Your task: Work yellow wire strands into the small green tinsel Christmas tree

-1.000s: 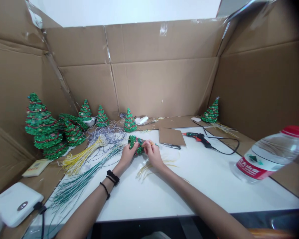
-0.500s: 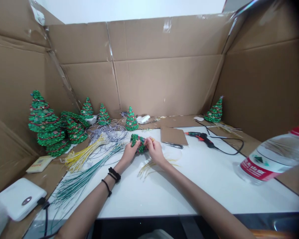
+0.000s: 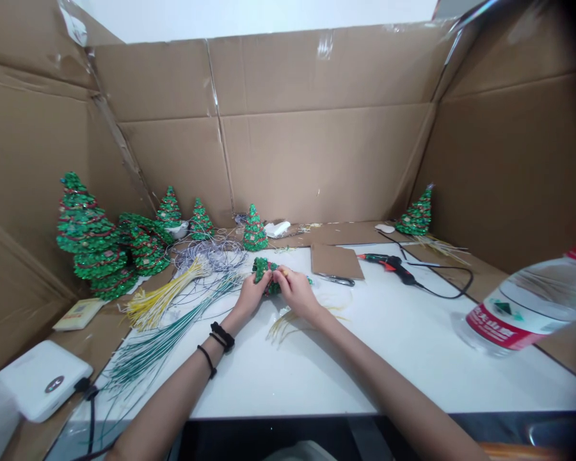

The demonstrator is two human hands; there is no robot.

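Note:
A small green tinsel Christmas tree lies on its side between my hands, just above the white tabletop. Its wide base points left, and a bit of its tip shows right of my fingers. My left hand is closed around the base end, thumb on top. Against the tree's middle, the fingers of my right hand are pinched together; what is between them is too small to make out. Below them lie loose yellowish wire ties. Left of my hands spread bundles of green ties and yellow ties.
Tangled purple-grey wire lies behind the bundles. A glue gun, a cardboard piece and a cutter knife are to the right. A water bottle stands far right. Finished trees line the back; a white box sits left.
My right fingers have moved slightly left, closer to my left thumb, and the tree's tip now shows beyond them. My left hand keeps its hold.

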